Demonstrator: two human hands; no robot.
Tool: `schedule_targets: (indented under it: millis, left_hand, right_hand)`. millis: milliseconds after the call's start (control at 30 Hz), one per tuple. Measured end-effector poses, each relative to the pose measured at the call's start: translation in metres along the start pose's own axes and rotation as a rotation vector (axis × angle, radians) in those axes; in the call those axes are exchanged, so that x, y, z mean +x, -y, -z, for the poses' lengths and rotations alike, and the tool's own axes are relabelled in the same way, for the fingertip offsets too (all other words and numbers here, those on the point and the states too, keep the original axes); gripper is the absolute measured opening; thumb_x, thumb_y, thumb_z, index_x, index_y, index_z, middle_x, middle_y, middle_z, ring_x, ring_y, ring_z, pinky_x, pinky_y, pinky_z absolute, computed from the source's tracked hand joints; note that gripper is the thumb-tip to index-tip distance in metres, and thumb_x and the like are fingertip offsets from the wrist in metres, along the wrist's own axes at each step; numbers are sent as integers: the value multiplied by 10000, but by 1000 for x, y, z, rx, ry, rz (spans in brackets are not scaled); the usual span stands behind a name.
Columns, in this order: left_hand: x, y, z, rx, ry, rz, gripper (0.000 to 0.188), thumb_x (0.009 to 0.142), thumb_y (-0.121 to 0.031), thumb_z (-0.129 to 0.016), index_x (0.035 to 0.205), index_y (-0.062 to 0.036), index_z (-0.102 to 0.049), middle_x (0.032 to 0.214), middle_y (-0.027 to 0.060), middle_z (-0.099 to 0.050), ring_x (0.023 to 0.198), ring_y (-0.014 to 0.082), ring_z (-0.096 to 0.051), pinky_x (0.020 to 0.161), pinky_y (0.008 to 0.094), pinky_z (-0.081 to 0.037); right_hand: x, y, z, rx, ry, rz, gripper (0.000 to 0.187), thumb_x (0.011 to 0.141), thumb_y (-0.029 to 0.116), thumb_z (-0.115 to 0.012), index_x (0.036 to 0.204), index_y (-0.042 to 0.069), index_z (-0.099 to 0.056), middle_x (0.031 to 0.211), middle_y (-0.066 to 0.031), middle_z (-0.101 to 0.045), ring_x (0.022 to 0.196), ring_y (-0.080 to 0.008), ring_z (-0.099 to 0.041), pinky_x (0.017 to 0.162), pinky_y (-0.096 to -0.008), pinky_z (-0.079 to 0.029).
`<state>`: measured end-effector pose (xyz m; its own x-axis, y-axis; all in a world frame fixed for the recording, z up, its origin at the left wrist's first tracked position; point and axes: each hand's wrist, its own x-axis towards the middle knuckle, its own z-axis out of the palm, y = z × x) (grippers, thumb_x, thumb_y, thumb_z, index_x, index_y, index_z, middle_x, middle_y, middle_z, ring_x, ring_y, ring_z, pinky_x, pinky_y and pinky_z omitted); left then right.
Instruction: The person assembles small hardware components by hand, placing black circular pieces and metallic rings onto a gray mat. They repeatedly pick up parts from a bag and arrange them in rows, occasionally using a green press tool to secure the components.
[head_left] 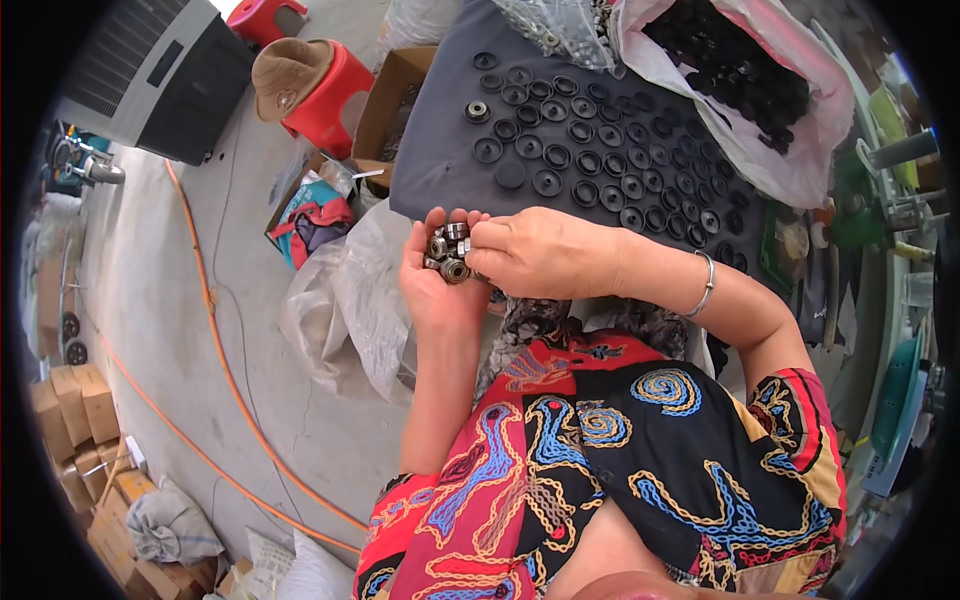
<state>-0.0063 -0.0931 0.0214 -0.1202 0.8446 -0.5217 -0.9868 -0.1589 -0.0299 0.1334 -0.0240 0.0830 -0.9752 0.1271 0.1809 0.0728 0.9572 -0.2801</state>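
Note:
Several small metal ball bearings (453,268) lie heaped in my cupped left hand (437,298), palm up, fingers curled round them. Over the heap reaches my right hand (545,250), its fingertips bent together against the bearings; what they pinch is partly hidden. Beyond both hands a grey cloth-covered table (437,150) carries rows of round black plastic caps (557,157), shaped like shallow rings and discs. At the far left of these rows one cap (477,111) has a shiny bearing in its middle.
A white sack of black parts (820,150) lies open at the far right, beside a clear bag (560,25) of metal pieces. Left of the table stand a cardboard box (405,85) and a red stool (338,100) with a hat on it. An orange hose (213,310) crosses the floor.

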Motion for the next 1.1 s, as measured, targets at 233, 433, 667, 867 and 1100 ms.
schedule_targets:
  millis: [233, 433, 667, 867, 1100]
  left_hand:
    - [-1, -6, 4, -18, 57, 18, 260, 955, -223, -481, 943, -12, -632, 940, 178, -636, 931, 321, -602, 893, 474, -509]
    - [0, -8, 10, 12, 49, 29, 251, 953, -217, -477, 956, -18, -630, 945, 181, -636, 936, 340, -598, 887, 481, -509]
    - [5, -11, 10, 42, 39, 50, 239, 946, -211, -484, 972, -21, -627, 961, 180, -636, 952, 347, -595, 868, 487, -517]
    - [1, -8, 10, 9, 6, 44, 208, 930, -202, -506, 919, -25, -616, 918, 173, -637, 884, 328, -616, 809, 458, -549]
    - [-3, 11, 1, 173, 6, 88, 285, 960, -312, -492, 1010, -53, -599, 891, 114, -645, 826, 301, -630, 738, 420, -536]
  right_hand:
    - [20, -70, 11, 20, -468, -281, 155, 713, 87, -661, 848, 30, -609, 815, -123, -583, 708, -305, -614, 619, -382, -516]
    - [19, -95, -1, -58, -202, -500, 161, 750, 152, -623, 831, 13, -624, 889, -140, -624, 819, -328, -635, 733, -421, -518]
    - [23, -102, -7, -75, -169, -489, 155, 759, 145, -617, 832, 9, -626, 897, -151, -626, 819, -332, -640, 736, -430, -519]
    - [33, -102, -19, -141, -130, -423, 172, 770, 128, -639, 910, 33, -604, 907, -130, -591, 816, -336, -613, 711, -432, -502]
    - [18, -80, 0, -150, -228, -423, 203, 710, 43, -687, 887, 22, -591, 907, -159, -584, 802, -358, -607, 692, -436, -497]
